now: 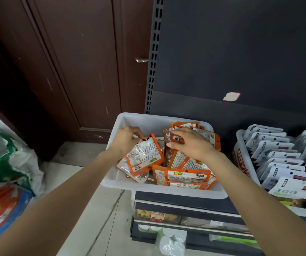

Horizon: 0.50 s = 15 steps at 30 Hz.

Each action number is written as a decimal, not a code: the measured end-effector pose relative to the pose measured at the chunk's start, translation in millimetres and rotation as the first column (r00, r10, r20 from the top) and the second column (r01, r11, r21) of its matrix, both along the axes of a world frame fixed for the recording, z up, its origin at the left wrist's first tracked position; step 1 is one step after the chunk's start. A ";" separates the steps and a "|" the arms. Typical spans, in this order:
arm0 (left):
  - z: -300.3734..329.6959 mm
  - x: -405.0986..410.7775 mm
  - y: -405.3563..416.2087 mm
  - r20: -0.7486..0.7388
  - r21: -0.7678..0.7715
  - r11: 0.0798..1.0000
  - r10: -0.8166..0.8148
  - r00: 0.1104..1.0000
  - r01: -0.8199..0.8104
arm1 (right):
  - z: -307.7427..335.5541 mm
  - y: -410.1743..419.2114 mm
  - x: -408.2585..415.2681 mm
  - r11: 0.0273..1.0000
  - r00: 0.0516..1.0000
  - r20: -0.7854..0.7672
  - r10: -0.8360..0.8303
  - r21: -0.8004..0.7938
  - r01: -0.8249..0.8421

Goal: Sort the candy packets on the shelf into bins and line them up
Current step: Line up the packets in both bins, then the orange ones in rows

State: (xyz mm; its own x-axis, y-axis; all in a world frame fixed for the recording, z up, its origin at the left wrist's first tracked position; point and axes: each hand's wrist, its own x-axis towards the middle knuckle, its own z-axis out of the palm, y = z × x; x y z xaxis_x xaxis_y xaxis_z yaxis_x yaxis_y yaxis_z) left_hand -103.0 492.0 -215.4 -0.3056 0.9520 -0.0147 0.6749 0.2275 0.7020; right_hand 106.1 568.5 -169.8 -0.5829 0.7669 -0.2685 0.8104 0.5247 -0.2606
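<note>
Pinching orange packet (143, 156) top: left hand (125, 138) fingers; right hand (191, 143) flat, fingers straight, on pile.

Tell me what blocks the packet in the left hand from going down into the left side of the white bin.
Nothing visible does. The left hand pinches the orange packet by its top, above loose packets; the white bin is bare behind it.

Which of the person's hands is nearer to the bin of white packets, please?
Right. The right hand rests on orange packets toward the bin of white packets; the left hand works at the far side.
</note>
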 end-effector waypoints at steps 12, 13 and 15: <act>7.4 -18.8 -1.6 0.307 0.114 0.983 0.104 0.946 -0.145 | -20.8 9.6 -65.9 0.975 0.907 -0.372 -0.198 -0.171 0.143; 6.1 -16.3 -2.6 0.277 0.085 0.992 0.069 0.959 -0.096 | -18.5 10.4 -61.6 0.975 0.892 -0.400 -0.212 -0.147 0.166; -2.3 -13.1 -3.6 0.163 0.020 1.000 0.001 0.987 -0.004 | -11.0 13.4 -48.5 0.964 0.854 -0.450 -0.261 -0.080 0.253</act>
